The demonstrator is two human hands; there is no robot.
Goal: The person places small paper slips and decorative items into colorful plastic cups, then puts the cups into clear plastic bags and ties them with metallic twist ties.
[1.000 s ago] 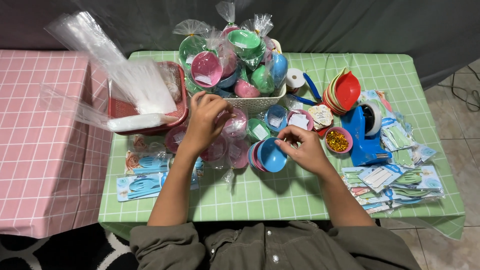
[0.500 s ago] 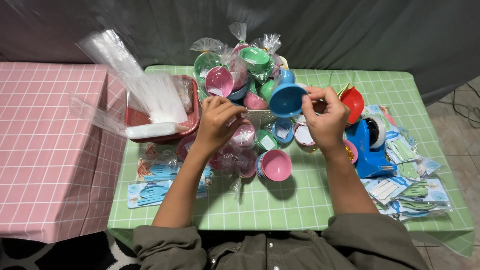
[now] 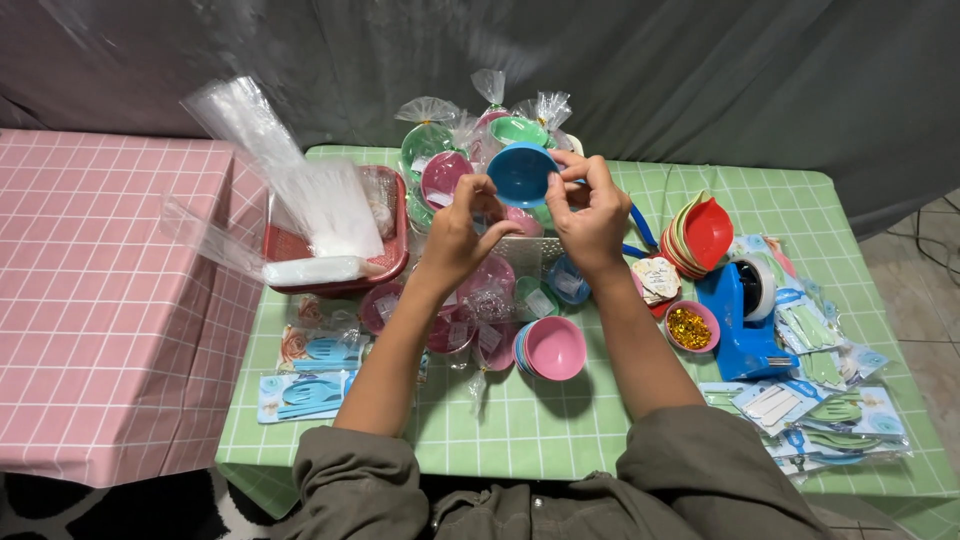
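Note:
I hold a small blue plastic bowl (image 3: 521,172) up in front of me, above the table, its hollow facing me. My left hand (image 3: 458,232) grips its left rim and my right hand (image 3: 590,212) pinches its right rim. Below the hands a stack of small bowls with a pink one on top (image 3: 552,348) sits on the green checked tablecloth (image 3: 560,430). Wrapped bowls in clear bags (image 3: 470,320) lie beside it.
A red basket (image 3: 385,262) holds clear plastic bags (image 3: 300,190) at the left. Bagged bowls (image 3: 440,150) fill a basket at the back. Right side: stacked red bowls (image 3: 705,232), a blue tape dispenser (image 3: 740,320), a bowl of gold bits (image 3: 689,327), packets of utensils (image 3: 830,410). A pink-clothed table (image 3: 100,300) stands left.
My right hand picked the blue bowl off the stack and raised it; the pink bowl is now on top. My left hand rose to join it on the bowl.

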